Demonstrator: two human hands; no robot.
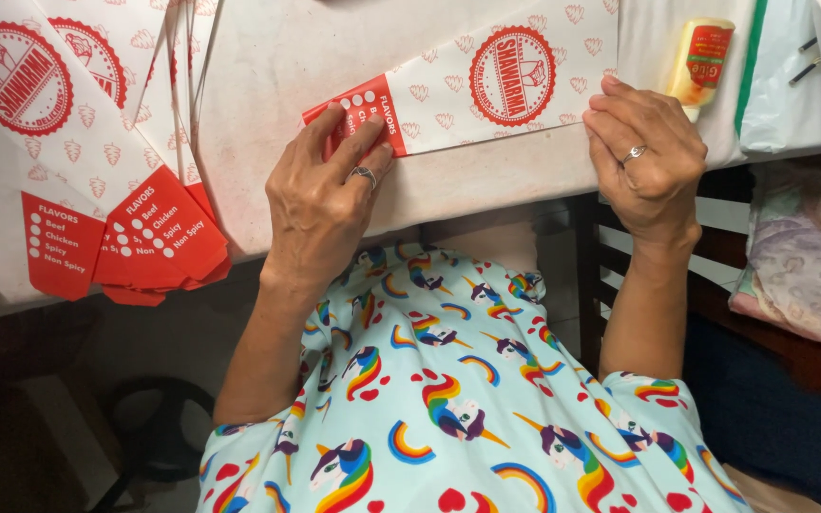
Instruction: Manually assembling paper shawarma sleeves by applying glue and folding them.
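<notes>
A flat white paper wrapper sleeve with a red round emblem and a red printed end (486, 85) lies across the pale, red-smudged counter (277, 66), running from the near edge up toward the far right. The left hand (320, 204), a ring on one finger, lies palm down over the red end of the sleeve; its grip is spread flat, fingertips (358, 138) pressing the paper to the counter rather than pinching it. The right hand (648, 157), also ringed, rests at the sleeve's right part near the counter's edge, fingers curled and close together, knuckles up; whether it pinches the paper's edge or only presses on it cannot be told.

To the left, a fanned stack of matching white and red paper sleeves (125, 218) overhangs the near edge of the counter, well apart from both hands. Just beyond the right hand lies a small cream-coloured squeeze bottle with a red label (700, 62), next to a clear plastic bag with a green edge (781, 85). Below the counter shows the person's light blue garment printed with unicorns and rainbows (458, 399)
</notes>
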